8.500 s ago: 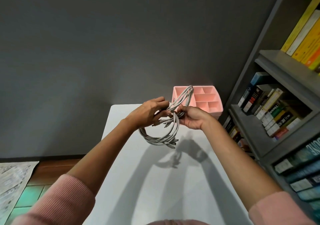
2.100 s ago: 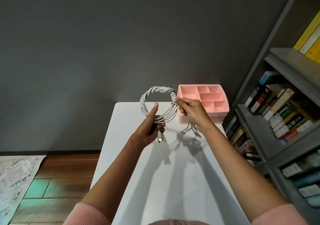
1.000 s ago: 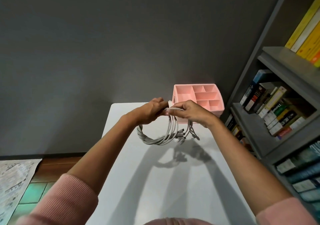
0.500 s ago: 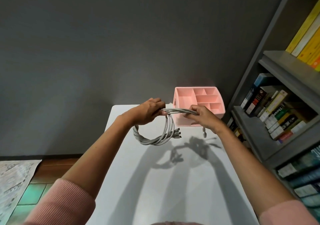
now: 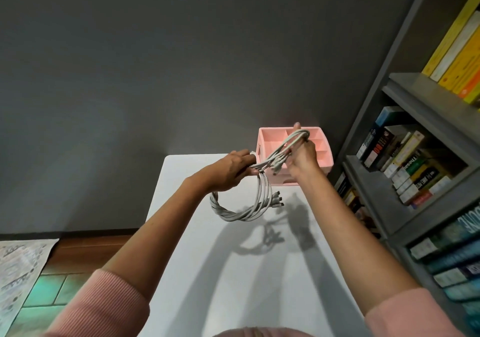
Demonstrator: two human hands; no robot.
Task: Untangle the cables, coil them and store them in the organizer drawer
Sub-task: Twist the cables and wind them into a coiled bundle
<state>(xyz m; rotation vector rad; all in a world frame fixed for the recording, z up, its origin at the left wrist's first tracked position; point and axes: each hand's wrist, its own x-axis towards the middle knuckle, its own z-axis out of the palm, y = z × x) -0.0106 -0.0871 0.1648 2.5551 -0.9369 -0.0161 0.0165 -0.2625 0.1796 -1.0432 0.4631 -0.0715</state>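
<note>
A bundle of grey-white cables (image 5: 241, 213) hangs as a loop above the white table (image 5: 249, 271). My left hand (image 5: 231, 171) grips the top of that loop. My right hand (image 5: 302, 155) holds the bundle's free strands and has them raised over the pink organizer drawer (image 5: 267, 143), the strands bent over my fingers. Several plug ends stick out at the loop's right side. The organizer stands at the table's far right corner, its open compartments partly hidden by my right hand.
A grey bookshelf (image 5: 415, 180) packed with books stands close along the table's right edge. A dark grey wall is behind the table. To the left, wooden floor and a patterned sheet (image 5: 18, 271) lie below table level.
My right hand has lifted the free strands up and away, from level with the left hand to above the organizer. The left hand keeps its grip on the hanging loop.
</note>
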